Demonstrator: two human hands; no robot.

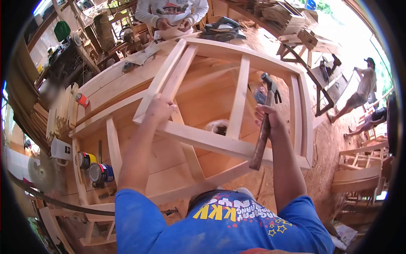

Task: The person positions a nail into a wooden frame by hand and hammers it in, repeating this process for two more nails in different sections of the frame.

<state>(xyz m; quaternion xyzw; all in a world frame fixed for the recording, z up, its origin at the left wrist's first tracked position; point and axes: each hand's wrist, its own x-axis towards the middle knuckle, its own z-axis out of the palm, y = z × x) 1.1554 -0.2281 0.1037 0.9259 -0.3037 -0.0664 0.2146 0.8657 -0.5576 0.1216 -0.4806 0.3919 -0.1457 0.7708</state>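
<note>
A pale wooden frame [220,146] with an inner crossbar lies tilted across larger timber framing in front of me. My left hand [160,111] is closed on the frame's near left corner, where a side rail meets the front rail. In my right hand [270,118] is a claw hammer [262,142], gripped around the handle above the frame's near right part. The hammer's metal head points away from me, claw toward the right. Below the frame, a large panelled wooden piece [163,169] shows through the openings.
Paint cans [100,173] and a white container [61,149] stand at left, near an orange-labelled bottle [82,100]. Across the bench, a co-worker [173,17] stands by a power tool [222,29]. Another person [363,84] is at far right, near stacked wooden furniture parts [357,180].
</note>
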